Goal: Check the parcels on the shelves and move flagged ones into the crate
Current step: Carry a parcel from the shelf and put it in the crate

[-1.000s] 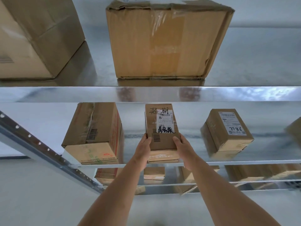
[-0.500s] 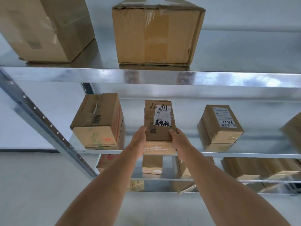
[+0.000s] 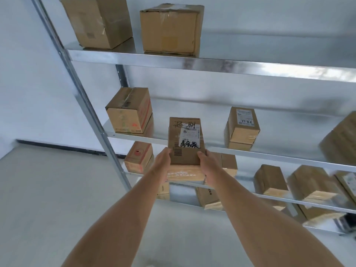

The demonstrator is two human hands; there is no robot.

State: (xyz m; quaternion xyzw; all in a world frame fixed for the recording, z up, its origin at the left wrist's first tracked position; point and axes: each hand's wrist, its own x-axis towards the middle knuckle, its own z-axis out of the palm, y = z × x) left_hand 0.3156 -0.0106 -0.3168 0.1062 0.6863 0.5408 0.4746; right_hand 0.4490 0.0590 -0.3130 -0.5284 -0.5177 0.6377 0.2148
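Gripping the marked parcel (image 3: pixel 184 141) by its sides, left hand (image 3: pixel 161 164) and right hand (image 3: pixel 209 166) close their fingers (image 3: pixel 200 155) on it, label up for reading

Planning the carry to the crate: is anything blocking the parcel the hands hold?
Nothing visible blocks it. The left hand and right hand hold the marked parcel before the shelf edge. No crate is in view.

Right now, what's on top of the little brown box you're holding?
The small brown cardboard box held between the left hand and right hand carries a white shipping label, black handwriting and a barcode. Its underside is hidden.
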